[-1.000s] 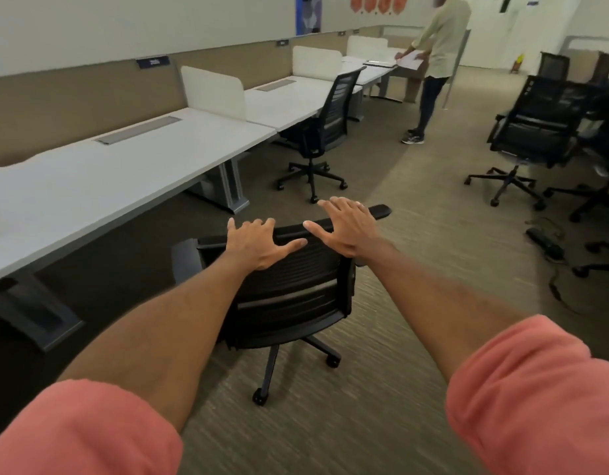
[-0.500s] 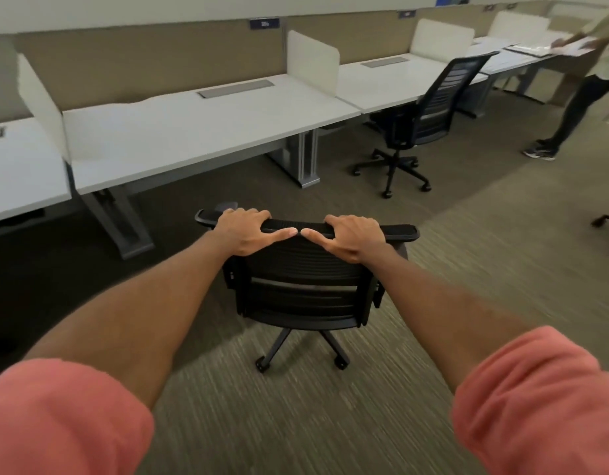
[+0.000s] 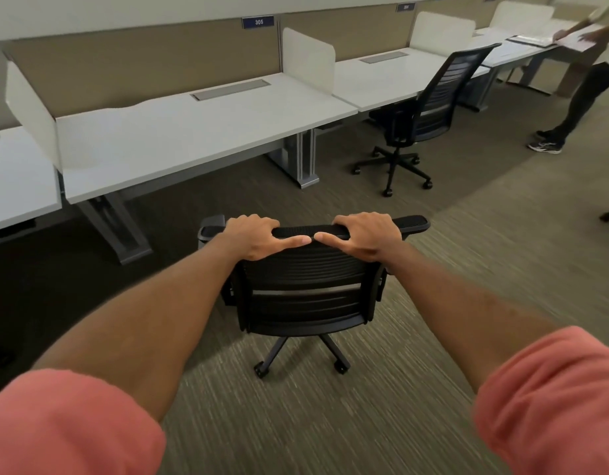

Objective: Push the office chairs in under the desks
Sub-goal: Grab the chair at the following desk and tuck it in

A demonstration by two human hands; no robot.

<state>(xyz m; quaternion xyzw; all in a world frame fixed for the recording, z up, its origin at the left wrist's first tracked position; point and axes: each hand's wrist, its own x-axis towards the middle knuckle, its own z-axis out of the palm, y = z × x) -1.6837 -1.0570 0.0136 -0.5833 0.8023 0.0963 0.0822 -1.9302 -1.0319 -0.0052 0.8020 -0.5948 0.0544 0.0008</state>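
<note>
Left hand [image 3: 253, 236] and right hand [image 3: 363, 236] are gripping the office chair [image 3: 303, 289] backrest top, fingers curled over it; the white surface [image 3: 193, 132] is lying just ahead.

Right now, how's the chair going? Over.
Left hand, right hand grip chair top. Chair short of desk, not under yet. Desk leg ahead, left.
</note>
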